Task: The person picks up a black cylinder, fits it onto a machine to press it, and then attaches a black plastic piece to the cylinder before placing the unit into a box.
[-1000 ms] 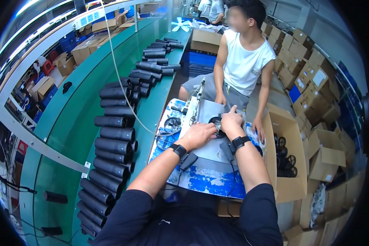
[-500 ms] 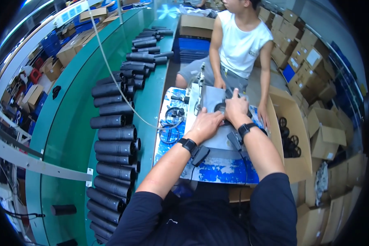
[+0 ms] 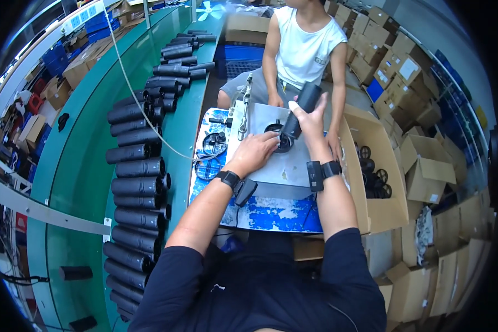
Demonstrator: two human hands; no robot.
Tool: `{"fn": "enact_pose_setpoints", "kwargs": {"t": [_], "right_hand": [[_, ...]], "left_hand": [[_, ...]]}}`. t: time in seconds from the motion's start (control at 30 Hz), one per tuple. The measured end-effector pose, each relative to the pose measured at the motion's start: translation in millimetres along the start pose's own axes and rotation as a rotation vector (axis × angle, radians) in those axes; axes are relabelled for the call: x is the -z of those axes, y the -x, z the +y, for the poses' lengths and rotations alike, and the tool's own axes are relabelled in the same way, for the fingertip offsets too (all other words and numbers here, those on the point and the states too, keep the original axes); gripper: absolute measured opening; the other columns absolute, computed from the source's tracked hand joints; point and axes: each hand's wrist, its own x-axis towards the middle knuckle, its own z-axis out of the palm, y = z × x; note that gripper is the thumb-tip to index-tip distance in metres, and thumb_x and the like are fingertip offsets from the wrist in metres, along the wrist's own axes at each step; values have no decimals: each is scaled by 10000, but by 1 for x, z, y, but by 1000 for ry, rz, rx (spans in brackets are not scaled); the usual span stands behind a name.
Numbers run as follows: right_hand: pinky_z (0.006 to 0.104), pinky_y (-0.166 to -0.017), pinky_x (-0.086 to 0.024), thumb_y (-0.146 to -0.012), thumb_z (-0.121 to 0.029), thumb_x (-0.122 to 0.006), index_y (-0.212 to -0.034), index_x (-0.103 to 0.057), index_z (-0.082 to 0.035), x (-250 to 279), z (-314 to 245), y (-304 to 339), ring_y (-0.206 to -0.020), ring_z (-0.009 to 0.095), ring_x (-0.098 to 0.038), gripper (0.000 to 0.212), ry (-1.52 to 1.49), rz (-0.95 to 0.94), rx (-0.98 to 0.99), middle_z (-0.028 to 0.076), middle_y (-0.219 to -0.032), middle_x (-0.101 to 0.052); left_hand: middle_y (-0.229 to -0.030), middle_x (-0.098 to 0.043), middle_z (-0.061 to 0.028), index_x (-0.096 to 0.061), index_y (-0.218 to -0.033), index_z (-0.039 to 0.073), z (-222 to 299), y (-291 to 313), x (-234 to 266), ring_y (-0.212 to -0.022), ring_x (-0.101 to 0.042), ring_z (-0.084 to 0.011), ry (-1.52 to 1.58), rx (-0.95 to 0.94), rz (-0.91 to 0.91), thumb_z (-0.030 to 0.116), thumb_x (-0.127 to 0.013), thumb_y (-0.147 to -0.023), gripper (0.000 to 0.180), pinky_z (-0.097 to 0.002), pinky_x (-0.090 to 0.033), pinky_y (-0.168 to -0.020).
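My right hand (image 3: 311,119) is wrapped round a smooth black plastic tube (image 3: 302,109), which it holds tilted, the lower end just above the metal plate. That lower end is beside a black round part (image 3: 282,140) with a ring-like rim on the grey metal plate (image 3: 271,171). The fingers of my left hand (image 3: 252,154) are pressed together at the left edge of the round part and seem to grip it; the fingertips are partly hidden. Left of the plate's middle stands a metal clamp-like fitting (image 3: 245,110) with a hose.
On the left, a green conveyor bench (image 3: 178,182) carries a long row of black tubes (image 3: 137,192). Black ring parts (image 3: 214,143) lie on the worn blue table (image 3: 276,214). An open carton (image 3: 394,213) at right holds black wheel-like parts (image 3: 377,177). A person (image 3: 307,47) sits opposite.
My right hand has risen and now holds the tube up at a slant. My hands have moved apart, uncovering the round part on the plate. The whole view has shifted slightly.
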Motion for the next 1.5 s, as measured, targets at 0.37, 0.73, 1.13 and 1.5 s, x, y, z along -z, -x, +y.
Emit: {"fn": "enact_pose_setpoints", "kwargs": {"t": [0.37, 0.73, 1.13, 1.5], "right_hand": [[381, -911, -564, -883, -281, -856, -1317, -536, 1, 18, 16, 24, -1028, 270, -722, 609, 69, -221, 122, 137, -1161, -712], [447, -837, -585, -747, -467, -916, -1257, -546, -23, 23, -21, 27, -942, 340, -748, 771, 806, -335, 179, 217, -1023, -725], [457, -826, -582, -748, -438, -922, -1140, -526, -15, 13, -14, 50, -972, 388, -736, 699, 835, -225, 159, 216, -1074, -715], [382, -1021, -540, -776, -253, -941, -1404, -526, 36, 40, -6, 25, -1115, 273, -723, 807, 485, -578, 18, 160, -1197, -733]], "left_hand": [[-1001, -601, -163, -634, -1048, 49, 7, -3, 12, -851, -655, -424, 106, 211, 37, 75, -598, -1007, 60, -509, -544, -728], [-921, -636, -135, -696, -1001, 37, 20, -5, 43, -796, -655, -363, 31, 73, 126, 27, -636, -966, 70, -452, -519, -708], [-1159, -669, -180, -718, -1129, 3, -107, 18, 63, -1100, -647, -350, -163, 762, 157, 189, -581, -1050, 244, -423, -508, -980], [-1429, -613, -219, -648, -1352, 10, -150, 37, 51, -1335, -576, -384, -146, 878, -132, 299, -510, -1101, 407, -433, -442, -1154]]}}
